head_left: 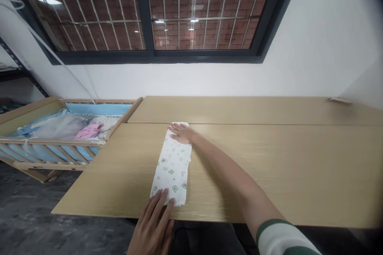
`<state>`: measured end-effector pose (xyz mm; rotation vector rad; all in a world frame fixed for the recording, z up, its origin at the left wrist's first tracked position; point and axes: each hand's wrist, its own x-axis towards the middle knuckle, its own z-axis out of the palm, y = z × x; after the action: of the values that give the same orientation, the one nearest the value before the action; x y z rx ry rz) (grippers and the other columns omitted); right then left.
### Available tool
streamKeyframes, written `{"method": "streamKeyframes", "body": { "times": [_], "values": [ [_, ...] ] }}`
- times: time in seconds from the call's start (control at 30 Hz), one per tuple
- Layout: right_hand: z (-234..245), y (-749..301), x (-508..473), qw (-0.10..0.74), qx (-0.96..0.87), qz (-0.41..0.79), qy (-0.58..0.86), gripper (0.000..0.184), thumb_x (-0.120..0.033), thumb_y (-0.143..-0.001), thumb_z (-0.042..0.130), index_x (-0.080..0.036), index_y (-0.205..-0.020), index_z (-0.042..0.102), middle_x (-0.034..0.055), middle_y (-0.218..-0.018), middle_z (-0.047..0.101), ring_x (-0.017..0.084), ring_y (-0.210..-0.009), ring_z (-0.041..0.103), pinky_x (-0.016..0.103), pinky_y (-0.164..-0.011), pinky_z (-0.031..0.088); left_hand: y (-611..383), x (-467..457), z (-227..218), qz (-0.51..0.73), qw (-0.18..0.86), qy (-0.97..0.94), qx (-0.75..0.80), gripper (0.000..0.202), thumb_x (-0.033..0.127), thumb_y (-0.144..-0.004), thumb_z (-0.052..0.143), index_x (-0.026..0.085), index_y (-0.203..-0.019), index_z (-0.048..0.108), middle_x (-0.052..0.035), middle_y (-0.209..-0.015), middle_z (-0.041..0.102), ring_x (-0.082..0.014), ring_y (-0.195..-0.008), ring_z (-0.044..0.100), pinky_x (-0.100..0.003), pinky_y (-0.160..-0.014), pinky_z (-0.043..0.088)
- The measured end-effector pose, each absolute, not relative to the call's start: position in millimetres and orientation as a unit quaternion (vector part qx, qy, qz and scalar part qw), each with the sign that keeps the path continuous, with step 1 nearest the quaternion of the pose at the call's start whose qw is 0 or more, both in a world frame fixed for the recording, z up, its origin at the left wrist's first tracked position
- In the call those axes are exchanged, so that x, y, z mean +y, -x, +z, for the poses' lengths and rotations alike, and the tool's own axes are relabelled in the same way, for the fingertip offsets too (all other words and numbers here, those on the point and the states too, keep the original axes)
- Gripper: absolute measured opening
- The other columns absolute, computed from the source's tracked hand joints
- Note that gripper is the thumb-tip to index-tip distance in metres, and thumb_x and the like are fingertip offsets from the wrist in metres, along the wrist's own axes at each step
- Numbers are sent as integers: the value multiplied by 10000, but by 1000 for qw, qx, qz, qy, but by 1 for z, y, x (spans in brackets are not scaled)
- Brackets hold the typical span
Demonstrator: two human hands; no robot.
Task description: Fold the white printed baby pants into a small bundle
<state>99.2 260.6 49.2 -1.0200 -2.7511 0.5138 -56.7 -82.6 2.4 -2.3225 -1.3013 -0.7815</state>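
A long folded white cloth with small green prints lies lengthwise on the wooden table. My left hand rests flat with fingers stretched out on the cloth's near end at the table's front edge. My right hand lies flat and open on the cloth's far end, its arm reaching across the table in a white sleeve with green stripes.
A wooden baby crib with blue, white and pink fabrics stands left of the table. A second table abuts at the back against a white wall under a barred window. A small object lies at the far right.
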Motion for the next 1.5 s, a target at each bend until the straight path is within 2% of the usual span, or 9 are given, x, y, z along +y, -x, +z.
{"method": "streamKeyframes", "body": {
  "times": [0.23, 0.47, 0.6, 0.67, 0.77, 0.87, 1.0, 1.2, 1.5],
  "values": [
    [48, -101, 278, 86, -922, 149, 347, 540, -404, -1047, 361, -238, -1561, 373, 45, -1656, 249, 200, -1545, 181, 412, -1251, 75, 49, -80, 6, -265, 185, 837, -441, 465, 104, -932, 491, 118, -1391, 561, -146, -1471, 540, -317, -1385, 472, -405, -1038, 513],
    [66, -112, 261, 162, -913, 49, 371, 536, -269, -999, 431, -120, -1514, 416, 142, -1637, 293, 233, -1541, 190, 430, -1248, 83, 46, -69, 17, -246, 101, 866, -423, 436, 138, -969, 467, 152, -1398, 545, -113, -1430, 588, -262, -1329, 539, -395, -1056, 527],
    [87, -131, 201, 218, -909, 63, 351, 427, -223, -981, 445, -129, -1384, 553, 180, -1525, 463, 290, -1415, 405, 477, -1176, 276, 64, -63, 26, -280, 33, 863, -419, 342, 168, -991, 493, 194, -1315, 600, -101, -1309, 668, -230, -1227, 615, -387, -1015, 554],
    [95, -144, 157, 213, -913, 124, 325, 344, -257, -1011, 414, -158, -1238, 652, 153, -1284, 646, 268, -1201, 577, 446, -1060, 417, 72, -62, 26, -294, 32, 861, -414, 314, 163, -985, 514, 210, -1275, 625, -99, -1278, 681, -227, -1193, 636, -392, -998, 561],
    [101, -166, 87, 154, -929, 213, 261, 331, -290, -1033, 404, -196, -1091, 716, 87, -1034, 726, 221, -959, 664, 389, -914, 506, 78, -63, 23, -294, 41, 867, -401, 329, 169, -981, 539, 212, -1298, 615, -105, -1304, 669, -228, -1225, 620, -390, -1026, 545],
    [95, -188, 32, 128, -941, 218, 226, 342, -394, -1021, 487, -205, -1218, 692, 104, -1198, 712, 231, -1103, 662, 398, -1010, 480, 81, -68, 21, -282, 46, 875, -391, 396, 215, -981, 573, 191, -1376, 560, -124, -1363, 633, -244, -1283, 579, -396, -1054, 530],
    [74, -207, -9, 129, -947, 163, 245, 497, -433, -940, 640, -216, -1385, 592, 125, -1484, 540, 286, -1382, 493, 473, -1164, 364, 84, -76, 23, -276, 27, 890, -361, 426, 118, -981, 531, 206, -1398, 538, -104, -1363, 637, -213, -1275, 581, -362, -1050, 533],
    [76, -211, -38, 170, -940, 147, 257, 350, -180, -1007, 472, -258, -1310, 629, 86, -1316, 675, 241, -1248, 612, 450, -1109, 448, 80, -84, 37, -313, -101, 883, -334, 398, 87, -985, 483, 248, -1333, 593, -86, -1148, 731, -170, -1013, 702, -289, -898, 593],
    [160, -214, -26, 213, -869, 316, 316, 223, -330, -1014, 513, -323, -1184, 657, 55, -1188, 651, 205, -1135, 629, 348, -973, 533, 68, -66, 105, -421, -180, 786, -415, 167, 284, -961, 623, 267, -1072, 748, -38, -1032, 756, -175, -923, 728, -259, -797, 601]
  ]
}}
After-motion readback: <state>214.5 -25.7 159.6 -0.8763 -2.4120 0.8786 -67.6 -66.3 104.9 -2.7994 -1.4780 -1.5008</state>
